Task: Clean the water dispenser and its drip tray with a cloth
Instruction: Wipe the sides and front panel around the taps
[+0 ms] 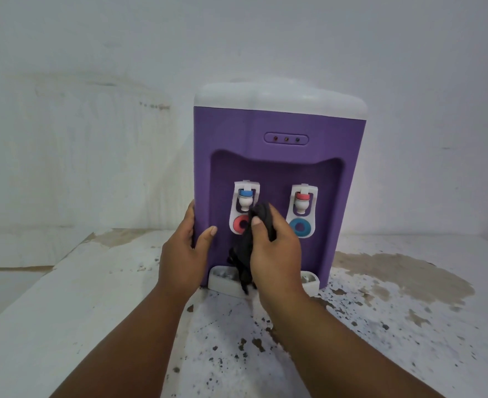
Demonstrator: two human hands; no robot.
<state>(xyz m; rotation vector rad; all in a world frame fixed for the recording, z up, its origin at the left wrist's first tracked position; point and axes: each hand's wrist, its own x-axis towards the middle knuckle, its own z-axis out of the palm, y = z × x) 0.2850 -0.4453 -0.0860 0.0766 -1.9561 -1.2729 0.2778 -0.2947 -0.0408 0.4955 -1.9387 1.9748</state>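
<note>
A purple water dispenser (280,156) with a white top stands on a white counter against the wall. It has two white taps in its front recess, the left tap (245,201) and the right tap (302,203). My left hand (184,248) holds the dispenser's left front corner, thumb on the front face. My right hand (277,248) grips a black cloth (244,254) and presses it against the recess beside the left tap. The cloth's end hangs down over the white drip tray (222,280), whose middle my right hand hides.
The counter (380,326) is worn, with dark specks and brown patches in front of and to the right of the dispenser. Its left edge (50,277) runs diagonally. A pale stained wall (93,139) stands close behind.
</note>
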